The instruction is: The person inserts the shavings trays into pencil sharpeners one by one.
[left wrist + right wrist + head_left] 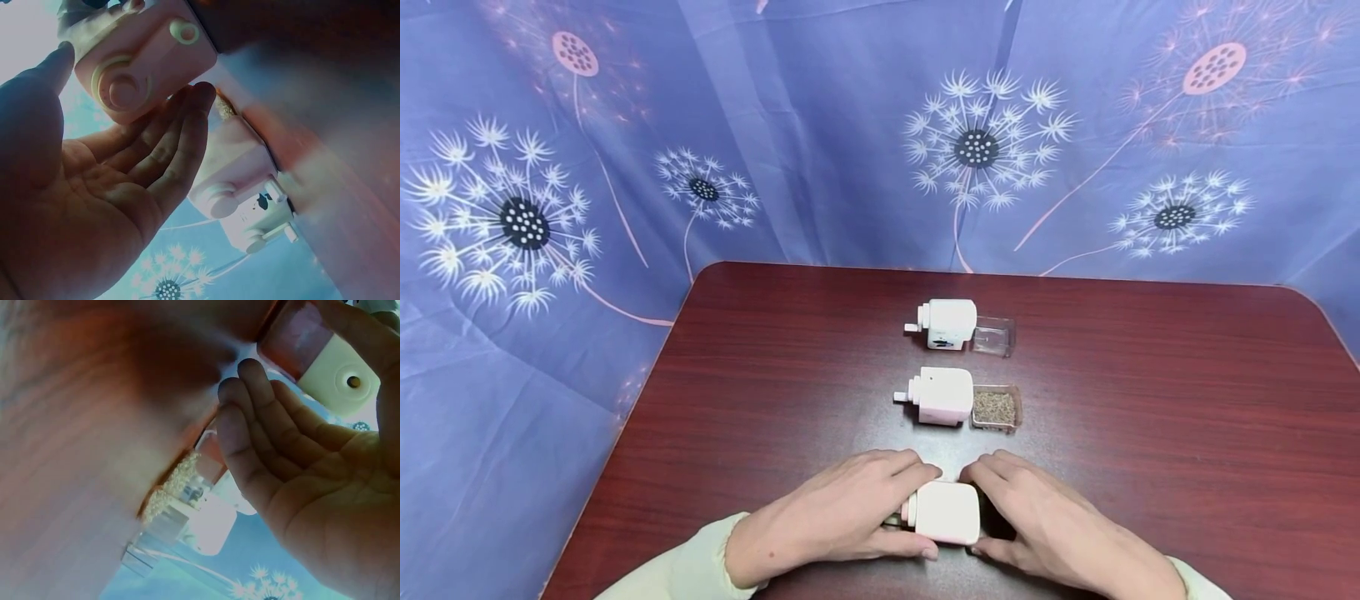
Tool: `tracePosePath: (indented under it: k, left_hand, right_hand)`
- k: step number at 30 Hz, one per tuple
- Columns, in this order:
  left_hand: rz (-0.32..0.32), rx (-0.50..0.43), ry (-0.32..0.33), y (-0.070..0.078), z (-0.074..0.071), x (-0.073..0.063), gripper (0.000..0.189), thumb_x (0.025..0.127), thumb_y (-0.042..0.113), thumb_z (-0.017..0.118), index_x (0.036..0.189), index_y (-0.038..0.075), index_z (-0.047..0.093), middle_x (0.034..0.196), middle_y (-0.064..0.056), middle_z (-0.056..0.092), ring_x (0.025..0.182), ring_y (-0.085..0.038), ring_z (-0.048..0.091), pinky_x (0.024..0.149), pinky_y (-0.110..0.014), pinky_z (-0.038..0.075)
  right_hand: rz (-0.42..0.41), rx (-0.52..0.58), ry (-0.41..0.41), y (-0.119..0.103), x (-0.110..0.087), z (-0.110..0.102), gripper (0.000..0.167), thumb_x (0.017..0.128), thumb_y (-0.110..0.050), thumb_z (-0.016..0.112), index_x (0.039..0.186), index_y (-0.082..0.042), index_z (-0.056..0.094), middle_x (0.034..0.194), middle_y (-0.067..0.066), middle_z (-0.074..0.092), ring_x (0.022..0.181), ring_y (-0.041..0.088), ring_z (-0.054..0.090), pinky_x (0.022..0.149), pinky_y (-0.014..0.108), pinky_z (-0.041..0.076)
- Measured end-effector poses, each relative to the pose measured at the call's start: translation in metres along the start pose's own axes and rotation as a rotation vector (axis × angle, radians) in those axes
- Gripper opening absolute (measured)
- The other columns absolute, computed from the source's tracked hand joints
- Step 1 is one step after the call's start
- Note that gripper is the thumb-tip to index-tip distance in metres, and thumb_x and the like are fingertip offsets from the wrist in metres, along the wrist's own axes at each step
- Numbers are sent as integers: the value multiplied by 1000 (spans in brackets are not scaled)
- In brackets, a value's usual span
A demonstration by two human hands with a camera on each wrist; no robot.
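Between my two hands, at the near side of the table, sits a white crank pencil sharpener [947, 512]. My left hand [850, 508] holds it at the crank end, thumb on the near side and fingers on the far side. The left wrist view shows the crank [184, 32] facing that palm. At the opposite end my right hand [1052, 525] curls round the body, thumb near and fingers far. In the right wrist view that end has a round pencil hole [354, 382] above a see-through drawer [294, 340]. Exact fingertip contact on the right is hard to see.
Behind it stands a second sharpener [945, 393], its clear drawer [995, 408] pulled out and full of shavings. Farther back is a third sharpener [952, 321] with its clear drawer [994, 337] out and no shavings visible. A blue dandelion-print cloth [850, 167] hangs behind the dark red table [1150, 400].
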State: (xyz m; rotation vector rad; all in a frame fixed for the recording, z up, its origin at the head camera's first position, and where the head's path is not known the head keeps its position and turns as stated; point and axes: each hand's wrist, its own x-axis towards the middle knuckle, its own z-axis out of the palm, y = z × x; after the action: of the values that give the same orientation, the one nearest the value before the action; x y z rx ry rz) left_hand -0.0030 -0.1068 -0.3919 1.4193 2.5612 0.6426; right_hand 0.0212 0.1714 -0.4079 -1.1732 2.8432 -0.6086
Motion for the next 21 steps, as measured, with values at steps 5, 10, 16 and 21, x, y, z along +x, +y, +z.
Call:
tracePosePath:
  k: [5, 10, 16, 21]
  left_hand:
    - [-13, -2, 11, -2, -4, 0, 66, 99, 64, 63, 141, 13, 61, 115, 10, 65, 97, -1, 60, 87, -26, 54]
    - [-63, 27, -5, -6, -13, 0, 65, 101, 66, 59, 140, 14, 63, 117, 7, 68, 103, -5, 64, 92, -31, 55]
    - [-109, 59, 28, -15, -24, 0, 62, 102, 65, 59, 138, 15, 66, 119, 5, 71, 108, -10, 68, 95, -34, 56]
    - [-151, 49, 98, -29, -31, 1, 59, 100, 63, 64, 134, 14, 68, 116, 5, 72, 108, -12, 69, 95, -35, 57]
  right_hand:
    - [0, -24, -7, 3, 0, -6, 59, 74, -37, 95, 122, -19, 65, 111, -14, 62, 101, 4, 61, 86, 34, 58]
    - [16, -32, 4, 9, 0, -13, 55, 76, -34, 94, 120, -18, 65, 110, -11, 63, 95, 3, 61, 80, 34, 58]
    - [75, -84, 26, 18, 0, -25, 55, 80, -36, 93, 122, -16, 65, 111, -7, 66, 96, 10, 67, 81, 38, 61]
    - [92, -122, 73, 29, 0, -34, 56, 80, -36, 93, 123, -12, 65, 116, 0, 67, 100, 18, 71, 85, 42, 61]
